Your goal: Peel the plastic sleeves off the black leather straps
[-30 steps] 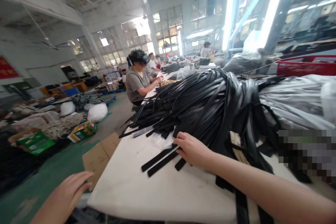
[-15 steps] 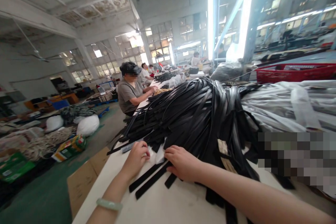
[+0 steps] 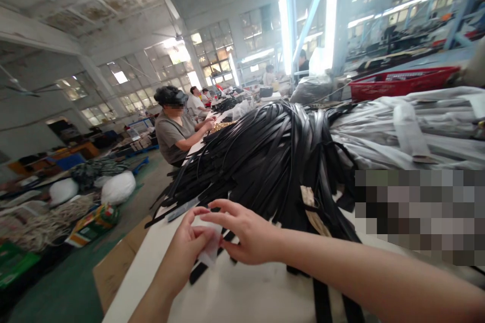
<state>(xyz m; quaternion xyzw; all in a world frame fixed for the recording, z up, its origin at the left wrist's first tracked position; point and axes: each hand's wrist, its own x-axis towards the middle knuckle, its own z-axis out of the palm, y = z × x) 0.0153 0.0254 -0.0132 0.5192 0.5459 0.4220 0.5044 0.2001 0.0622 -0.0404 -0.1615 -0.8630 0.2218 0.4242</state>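
A thin, whitish, translucent sheet (image 3: 211,251) hangs crumpled from my left hand (image 3: 186,245), whose thumb and fingers are closed on it. Curved over the sheet from the right is my right hand (image 3: 248,234), its fingers and thumb apart; whether the fingertips touch the sheet I cannot tell. Below and behind both hands, ends of black flat straps (image 3: 199,270) lie on the white tabletop (image 3: 151,257). These straps belong to a large heap of long black straps (image 3: 261,161) just beyond my hands.
Greyish-white strips (image 3: 409,126) are heaped on the right, with a red crate (image 3: 405,83) behind. A tan strip (image 3: 314,212) lies among the straps. A co-worker (image 3: 176,126) sits along the table's left side. Cardboard (image 3: 113,267) stands by the left edge.
The sheet, earlier low on the table between both hands, is now lifted in my left hand. My right hand has moved left over it and its fingers have spread. The view has shifted slightly.
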